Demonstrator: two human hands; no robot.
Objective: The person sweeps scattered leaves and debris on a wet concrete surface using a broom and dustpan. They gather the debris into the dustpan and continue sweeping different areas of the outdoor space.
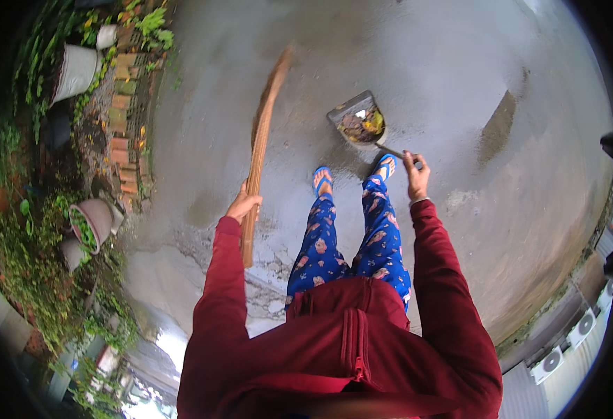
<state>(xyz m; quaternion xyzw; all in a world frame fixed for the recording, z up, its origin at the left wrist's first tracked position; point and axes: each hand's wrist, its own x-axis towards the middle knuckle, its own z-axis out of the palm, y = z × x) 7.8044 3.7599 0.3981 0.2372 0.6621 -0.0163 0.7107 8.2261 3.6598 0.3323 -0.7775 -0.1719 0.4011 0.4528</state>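
My left hand point(244, 204) is closed round a long brown broom point(260, 143) of bundled stalks. The broom's far end reaches forward over the wet concrete and is slightly blurred; its near end passes beside my left sleeve. In my right hand point(417, 176) is the handle of a dustpan point(357, 104), gripped with bent fingers. The pan lies ahead of my feet, on or close to the ground. Brown and yellow leaves point(359, 128) fill its rear part. A gap of bare concrete separates broom and pan.
Wet grey concrete point(418, 63) surrounds my feet in blue flip-flops point(322, 179). Along the left runs a brick edging point(120, 150) with plants, a white pot point(76, 71) and a pinkish pot point(95, 222). Outdoor air-conditioner units point(548, 364) line a wall at lower right.
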